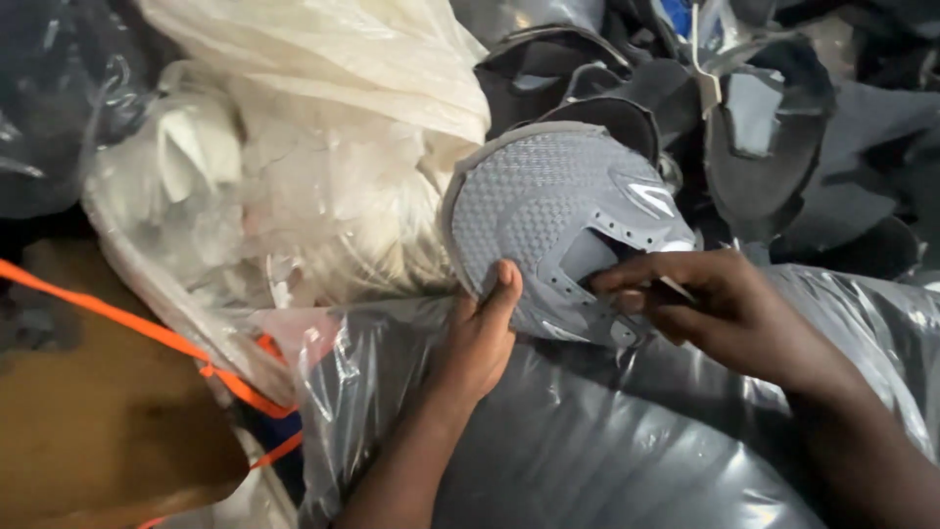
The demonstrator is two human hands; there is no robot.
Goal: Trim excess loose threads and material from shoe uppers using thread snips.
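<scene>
A flat grey mesh shoe upper [548,211] is held over a clear plastic bag [627,431], pinched by the left hand [480,338] and right hand [710,304]. It looks light and floppy; its edges are best gripped.

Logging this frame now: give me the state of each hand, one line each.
Left hand: closed on the lower edge of the grey shoe upper.
Right hand: fingers pinched at the upper's lace opening, on a thin pale piece.

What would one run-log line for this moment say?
left hand: holds grey shoe upper | right hand: pinches its edge | below: clear plastic bag
</scene>
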